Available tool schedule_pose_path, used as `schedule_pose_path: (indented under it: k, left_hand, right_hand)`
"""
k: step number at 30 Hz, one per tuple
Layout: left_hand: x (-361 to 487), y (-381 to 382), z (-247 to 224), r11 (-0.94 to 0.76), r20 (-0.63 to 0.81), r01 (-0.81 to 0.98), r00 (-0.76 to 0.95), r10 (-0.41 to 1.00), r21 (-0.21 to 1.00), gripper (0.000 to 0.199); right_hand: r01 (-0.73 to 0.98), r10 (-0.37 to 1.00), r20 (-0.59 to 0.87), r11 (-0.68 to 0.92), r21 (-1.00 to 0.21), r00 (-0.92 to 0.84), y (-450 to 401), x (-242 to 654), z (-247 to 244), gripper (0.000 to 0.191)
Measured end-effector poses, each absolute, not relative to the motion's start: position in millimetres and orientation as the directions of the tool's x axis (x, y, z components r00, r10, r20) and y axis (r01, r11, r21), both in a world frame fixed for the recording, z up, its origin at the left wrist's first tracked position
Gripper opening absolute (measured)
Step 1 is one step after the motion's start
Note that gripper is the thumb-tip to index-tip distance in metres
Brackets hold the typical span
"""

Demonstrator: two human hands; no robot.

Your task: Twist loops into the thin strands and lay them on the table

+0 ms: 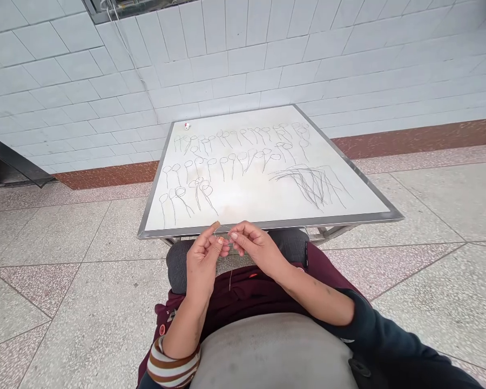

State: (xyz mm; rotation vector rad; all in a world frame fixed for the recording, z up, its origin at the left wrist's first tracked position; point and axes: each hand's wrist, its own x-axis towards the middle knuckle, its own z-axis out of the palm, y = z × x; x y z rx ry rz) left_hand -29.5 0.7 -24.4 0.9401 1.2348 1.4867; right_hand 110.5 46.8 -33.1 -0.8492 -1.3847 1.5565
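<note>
Both hands meet just off the near edge of the white table, above my lap. Between them is a thin wire, bent into a loop at the top, with its tail hanging straight down. My left hand pinches the loop's left side with thumb and fingers. My right hand is closed too, thumb against fingertips, on the wire's right side where loop and tail meet. Rows of looped wires with straight tails lie across the table. A pile of unlooped wires lies at the right front.
The low white table has a grey metal rim. A small red-and-white item sits at its far left corner. Behind stands a white tiled wall with a hanging cable. Speckled floor tiles surround me.
</note>
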Motion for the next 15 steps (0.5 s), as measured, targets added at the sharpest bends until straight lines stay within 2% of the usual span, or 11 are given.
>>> schedule_pose_path:
  k: [9, 15]
  left_hand:
    - [-25.5, 0.9, -27.1, -0.047, -0.041, -0.317, -0.266, 0.963, 0.947, 0.04]
    - [-25.0, 0.6, -24.8, -0.105, 0.012, -0.361, -0.251, 0.968, 0.927, 0.037]
  right_hand:
    - [-0.286, 0.909, 0.013, -0.118, -0.951, -0.416, 48.7, 109.9, -36.6, 0.024]
    - [-0.298, 0.88, -0.002, -0.163, -0.941, -0.475, 48.1, 111.0, -31.9, 0.025]
